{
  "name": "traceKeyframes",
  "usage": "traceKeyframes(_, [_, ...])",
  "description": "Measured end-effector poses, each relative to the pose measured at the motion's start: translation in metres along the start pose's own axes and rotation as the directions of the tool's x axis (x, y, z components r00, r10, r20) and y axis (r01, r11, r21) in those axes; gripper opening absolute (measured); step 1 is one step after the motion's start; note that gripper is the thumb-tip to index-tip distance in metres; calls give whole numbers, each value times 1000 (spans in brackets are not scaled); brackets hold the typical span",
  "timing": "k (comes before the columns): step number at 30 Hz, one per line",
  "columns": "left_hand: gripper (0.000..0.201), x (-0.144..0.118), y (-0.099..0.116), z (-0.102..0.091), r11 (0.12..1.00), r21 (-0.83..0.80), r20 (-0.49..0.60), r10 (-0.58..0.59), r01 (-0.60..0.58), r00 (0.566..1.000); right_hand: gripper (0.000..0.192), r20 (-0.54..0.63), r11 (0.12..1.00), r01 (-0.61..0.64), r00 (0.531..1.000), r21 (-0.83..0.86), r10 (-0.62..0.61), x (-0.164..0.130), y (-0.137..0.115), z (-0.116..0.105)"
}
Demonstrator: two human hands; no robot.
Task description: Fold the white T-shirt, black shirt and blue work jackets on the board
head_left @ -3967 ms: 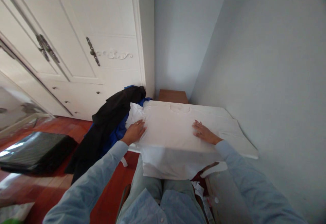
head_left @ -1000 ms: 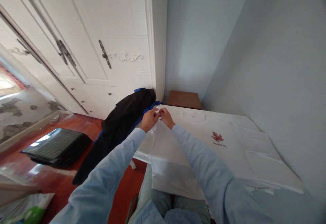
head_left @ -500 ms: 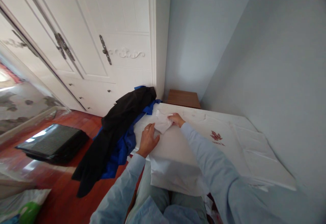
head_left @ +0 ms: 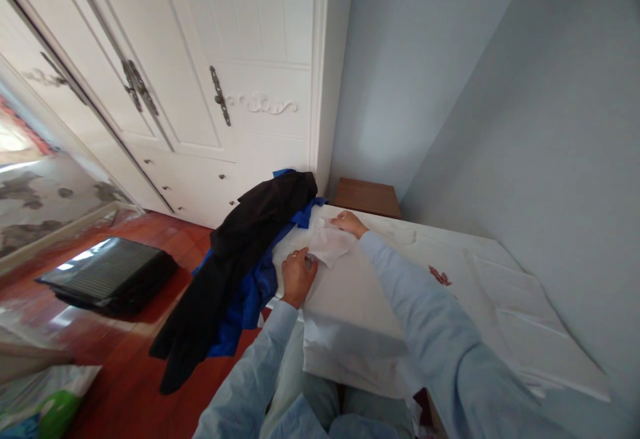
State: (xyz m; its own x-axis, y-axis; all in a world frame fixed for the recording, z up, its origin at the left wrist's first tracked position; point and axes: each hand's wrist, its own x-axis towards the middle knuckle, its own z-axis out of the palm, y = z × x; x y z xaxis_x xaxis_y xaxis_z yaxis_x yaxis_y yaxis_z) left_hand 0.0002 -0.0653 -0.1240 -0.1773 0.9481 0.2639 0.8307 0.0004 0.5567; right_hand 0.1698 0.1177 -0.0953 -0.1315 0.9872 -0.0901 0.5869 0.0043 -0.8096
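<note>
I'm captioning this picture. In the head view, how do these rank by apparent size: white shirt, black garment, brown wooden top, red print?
1. white shirt, though partly covered
2. black garment
3. brown wooden top, which sits farther back
4. red print

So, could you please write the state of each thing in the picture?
White shirt: spread out, lower edge hanging
Shirt sleeve: folded inward
Right hand: fingers on shirt sleeve
Left hand: open, by shirt sleeve
Black garment: draped, hanging
Blue garment: partly covered
Wardrobe doors: shut
Drawers: shut
Black package: lying flat
</note>
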Motion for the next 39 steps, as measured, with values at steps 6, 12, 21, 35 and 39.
traceKeyframes(6, [40, -3, -10, 11, 981, -146, -73, 116, -125, 991, 14, 73, 972, -1, 997, -235, 18, 21, -16, 32])
traceKeyframes(12, [37, -8, -12, 11, 975, -85, -85, 198, -205, 977, 17, 39, 957, 25, 999, -290, -14, 28, -10, 33])
traceKeyframes(21, [45, -10, -11, 17, 976, 19, -41, 217, -216, 975, 32, -20, 916, 28, 999, -400, -39, 20, -13, 16])
traceKeyframes(35, [34, -7, -10, 11, 976, -36, -38, 213, -214, 976, 40, -115, 985, 170, 979, 10, -168, -157, 36, -9])
traceKeyframes(39, [27, -6, -12, 10, 966, -45, -46, 252, -254, 967, 33, -192, 951, 199, 969, 238, -155, -210, 44, 19])
